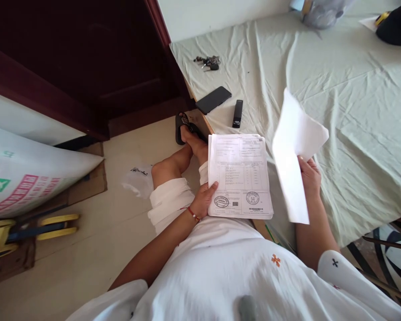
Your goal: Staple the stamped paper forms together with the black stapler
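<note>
Thumb laid over the printed top page, the left hand (203,200) is clamped on the lower left edge of a paper stack (234,165), flat and oblong; its other fingers are mostly hidden. That forearm slants inward, a beaded bracelet (194,214) at the wrist. Well to the right of those fingers, the right hand (310,176) pinches a thin, smooth white sheet (289,156), bent so that one flap juts outward, with knuckles curled and forearm rising steeply. Beyond the left fingers, past the stack, a slim black phone (214,100) rests on wrinkled pale cloth (364,133).
</note>
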### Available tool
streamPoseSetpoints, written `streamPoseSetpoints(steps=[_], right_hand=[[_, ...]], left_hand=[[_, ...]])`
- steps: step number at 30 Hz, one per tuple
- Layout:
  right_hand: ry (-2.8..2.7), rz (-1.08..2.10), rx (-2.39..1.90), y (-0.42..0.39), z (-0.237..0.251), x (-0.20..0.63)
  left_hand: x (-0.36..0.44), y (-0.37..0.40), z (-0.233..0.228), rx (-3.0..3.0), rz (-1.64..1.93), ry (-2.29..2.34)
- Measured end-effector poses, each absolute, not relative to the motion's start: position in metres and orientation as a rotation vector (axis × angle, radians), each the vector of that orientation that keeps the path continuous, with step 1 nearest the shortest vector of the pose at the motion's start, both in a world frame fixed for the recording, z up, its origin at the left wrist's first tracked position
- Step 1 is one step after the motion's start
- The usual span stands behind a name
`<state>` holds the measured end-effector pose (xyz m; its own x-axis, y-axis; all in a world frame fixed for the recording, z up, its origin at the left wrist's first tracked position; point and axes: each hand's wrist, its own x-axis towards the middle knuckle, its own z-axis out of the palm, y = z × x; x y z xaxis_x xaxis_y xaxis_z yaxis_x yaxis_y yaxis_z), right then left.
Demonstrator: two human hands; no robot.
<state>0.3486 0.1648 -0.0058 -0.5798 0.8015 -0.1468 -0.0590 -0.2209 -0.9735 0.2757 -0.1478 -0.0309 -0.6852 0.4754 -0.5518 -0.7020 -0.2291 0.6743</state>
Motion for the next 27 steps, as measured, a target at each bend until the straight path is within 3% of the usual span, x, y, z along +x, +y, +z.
streamPoseSetpoints(steps=[6, 12, 16, 19, 24, 27], right_hand=[[-1.928, 1.708, -0.891, 0.150, -0.007, 0.347], [-2.544, 0.892, -0.913, 0.153, -0.008, 0.349], [-2.570, 0.786, -1.012, 0.151, -0.004, 0.351], [-2.553, 0.993, -1.063, 0.147, -0.003, 0.351], [-2.013, 2.002, -0.955, 0.136, -0.002, 0.348], [-1.831, 2.159, -0.918, 0.134, -0.003, 0.347]], left_hand=[[0.276, -0.150, -0.031, -0.320, 1.955, 1.316], [0.276, -0.150, -0.034, -0.285, 2.023, 1.381], [0.276, -0.148, -0.034, -0.287, 2.037, 1.397], [0.277, -0.146, -0.033, -0.291, 2.026, 1.417], [0.279, -0.144, -0.033, -0.308, 2.012, 1.452], [0.279, -0.143, -0.032, -0.307, 2.020, 1.444]])
